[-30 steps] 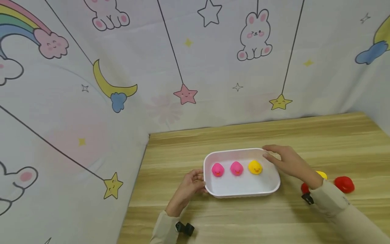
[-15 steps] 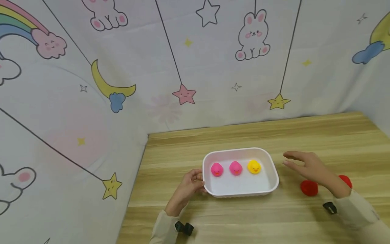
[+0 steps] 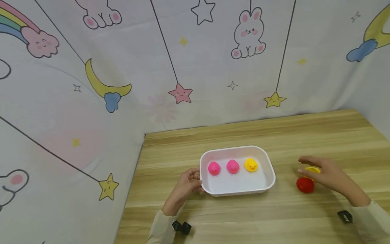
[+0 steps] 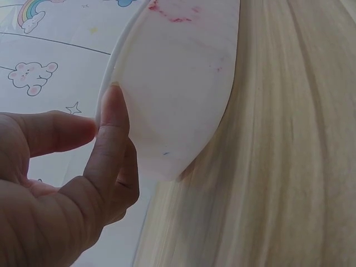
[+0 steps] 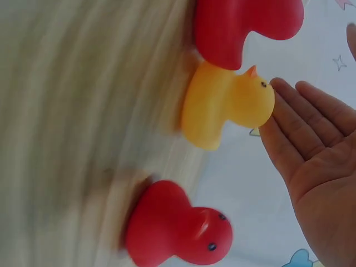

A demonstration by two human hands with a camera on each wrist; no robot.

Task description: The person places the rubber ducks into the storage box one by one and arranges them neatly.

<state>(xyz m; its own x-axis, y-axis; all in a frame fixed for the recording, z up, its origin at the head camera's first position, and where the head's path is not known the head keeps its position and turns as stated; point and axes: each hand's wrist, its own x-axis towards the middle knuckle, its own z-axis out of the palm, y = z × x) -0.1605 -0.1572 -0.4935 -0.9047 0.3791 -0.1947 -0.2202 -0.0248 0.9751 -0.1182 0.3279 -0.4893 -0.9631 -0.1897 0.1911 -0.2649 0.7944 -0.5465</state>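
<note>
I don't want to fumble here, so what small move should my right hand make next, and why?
Perhaps curl your right hand around the yellow duck outside the white tray: the hand is open beside that duck, your left hand holds the tray, which has bare space inside.

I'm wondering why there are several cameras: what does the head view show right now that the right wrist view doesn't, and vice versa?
Only the head view shows the white tray, its two pink ducks and yellow duck, and the left hand at its edge. Only the right wrist view shows a second red duck on the table. Both share the right hand, with straight fingers in the wrist view, one red duck, another yellow duck, the wooden table and printed backdrop.
</note>
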